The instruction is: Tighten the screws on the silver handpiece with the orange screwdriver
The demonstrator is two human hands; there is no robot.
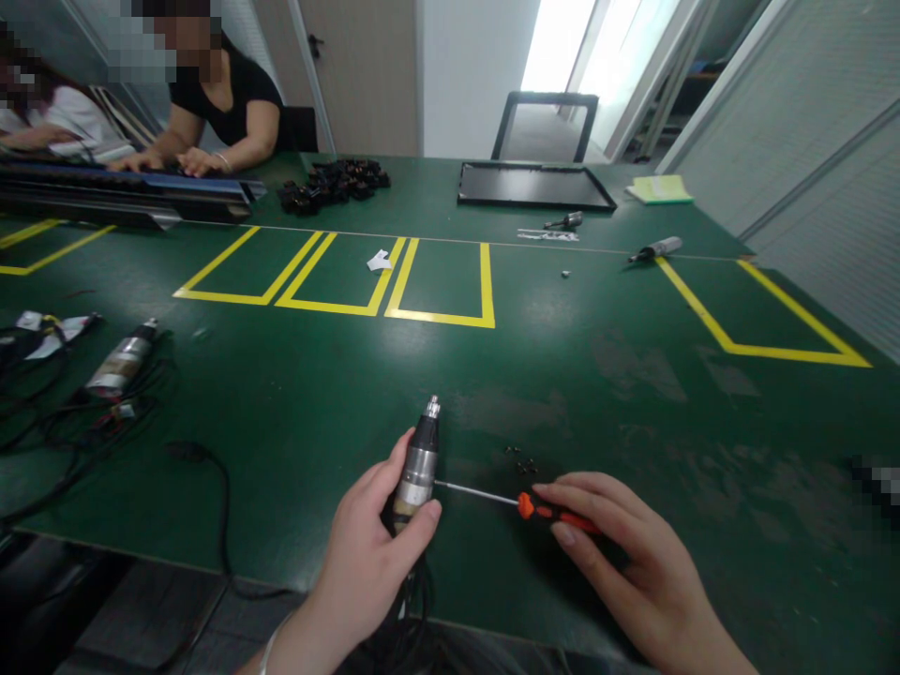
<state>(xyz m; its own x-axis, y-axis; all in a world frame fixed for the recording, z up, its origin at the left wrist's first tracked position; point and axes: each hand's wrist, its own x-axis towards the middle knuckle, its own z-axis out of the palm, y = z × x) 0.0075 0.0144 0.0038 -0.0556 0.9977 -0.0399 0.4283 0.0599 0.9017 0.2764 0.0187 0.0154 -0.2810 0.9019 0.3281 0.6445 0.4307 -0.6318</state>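
Observation:
My left hand point(376, 539) is closed around an electric screwdriver point(420, 467) with a silver and black body, its nose pointing up and away from me. A dark cable hangs below it. Between the fingers of my right hand point(625, 558) is a screwdriver point(526, 506) with a red and black handle and a thin shaft. The shaft points left, and its tip meets the side of the silver body; whether it sits in a screw is too small to tell. Several small dark screws point(526, 466) lie on the green table point(337, 375) beyond the red handle.
Another electric screwdriver point(123, 361) lies among tangled black cables point(77, 441) at left. Farther back are a black pile of parts point(334, 185), a black panel point(535, 187), two more tools, including a grey driver point(655, 249), and yellow tape outlines. Two people sit at the far left.

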